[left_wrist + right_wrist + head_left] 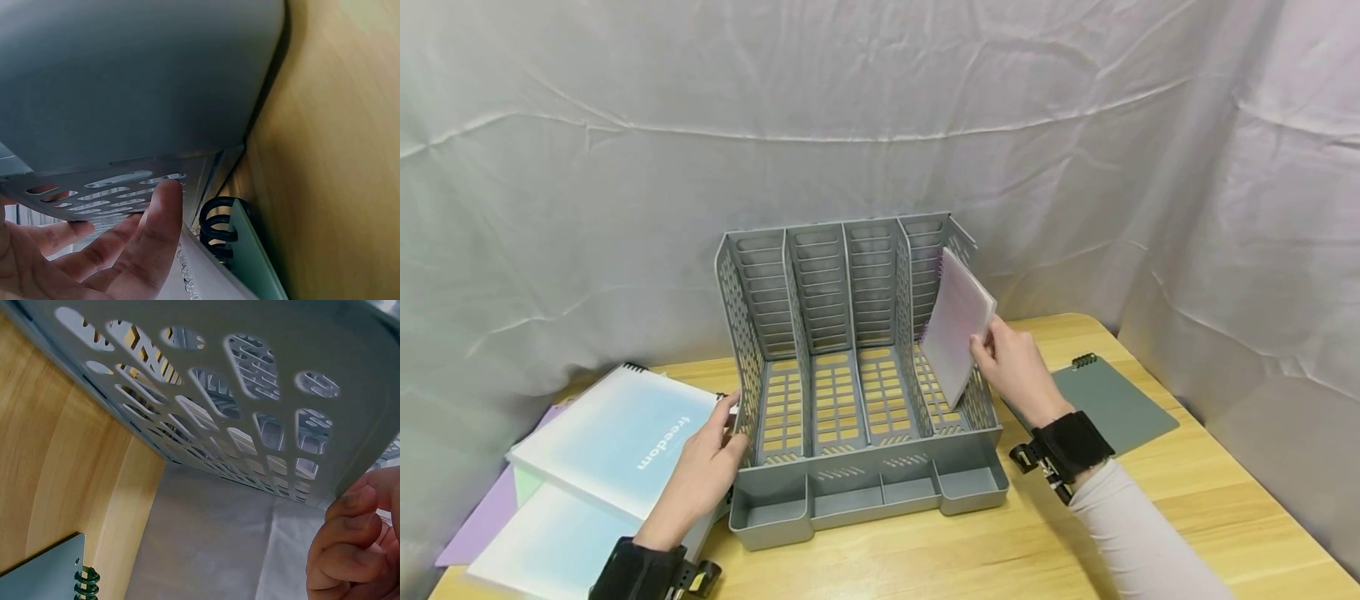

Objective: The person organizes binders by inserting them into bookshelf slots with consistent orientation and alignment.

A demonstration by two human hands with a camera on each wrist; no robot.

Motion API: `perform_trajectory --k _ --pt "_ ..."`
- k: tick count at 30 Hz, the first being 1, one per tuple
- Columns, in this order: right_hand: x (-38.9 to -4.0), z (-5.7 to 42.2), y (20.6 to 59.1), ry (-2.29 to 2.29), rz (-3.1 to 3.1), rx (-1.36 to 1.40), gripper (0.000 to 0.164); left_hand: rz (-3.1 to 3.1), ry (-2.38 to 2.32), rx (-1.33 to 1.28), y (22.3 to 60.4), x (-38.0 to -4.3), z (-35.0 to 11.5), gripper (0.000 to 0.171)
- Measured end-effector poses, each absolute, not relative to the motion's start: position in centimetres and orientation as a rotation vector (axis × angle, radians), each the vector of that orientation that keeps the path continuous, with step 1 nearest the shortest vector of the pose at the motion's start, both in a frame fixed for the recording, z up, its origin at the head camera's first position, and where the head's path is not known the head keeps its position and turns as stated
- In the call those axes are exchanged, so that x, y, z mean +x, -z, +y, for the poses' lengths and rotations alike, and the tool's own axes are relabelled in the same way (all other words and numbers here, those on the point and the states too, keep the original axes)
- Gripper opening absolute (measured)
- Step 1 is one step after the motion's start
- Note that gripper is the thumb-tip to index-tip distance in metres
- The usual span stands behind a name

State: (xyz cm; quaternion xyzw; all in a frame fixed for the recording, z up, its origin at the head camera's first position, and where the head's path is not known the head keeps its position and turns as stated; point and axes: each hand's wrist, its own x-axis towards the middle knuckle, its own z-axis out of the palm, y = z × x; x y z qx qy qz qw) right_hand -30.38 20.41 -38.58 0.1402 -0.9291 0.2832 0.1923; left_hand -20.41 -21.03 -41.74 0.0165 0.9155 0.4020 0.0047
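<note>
A grey desk file organizer (868, 475) with upright dividers and small front trays stands on the table. My left hand (703, 471) holds the front edge of its perforated left side wall (112, 187); part of a finger shows through the slots there. At the rightmost slot, my right hand (1018, 367) pinches the outer edge of a pale spiral notebook (958, 321) with purple rings. The notebook stands tilted inside that slot, its spiral side toward the back. In the right wrist view, the right hand's curled fingers (347, 556) are beside the organizer's right wall; the notebook is mostly hidden there.
Left of the organizer lies a pile of blue-white notebooks (617, 433), one marked "freedom", over a purple sheet (482, 521). A dark green spiral notebook (1116, 404) lies on the wooden table (1247, 517) at right. Grey cloth (850, 108) hangs behind.
</note>
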Motion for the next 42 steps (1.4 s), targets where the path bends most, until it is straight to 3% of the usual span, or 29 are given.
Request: perform_trajectory --k 34,42 --pt "-30.30 20.62 38.40 -0.854 -2.667 0.383 0.029 2.876 -1.256 0.070 41.94 -20.59 -20.97 0.064" --pt "-30.32 20.55 38.08 -0.828 -2.676 0.384 0.019 2.908 -1.246 0.086 41.72 -20.55 -21.03 0.063"
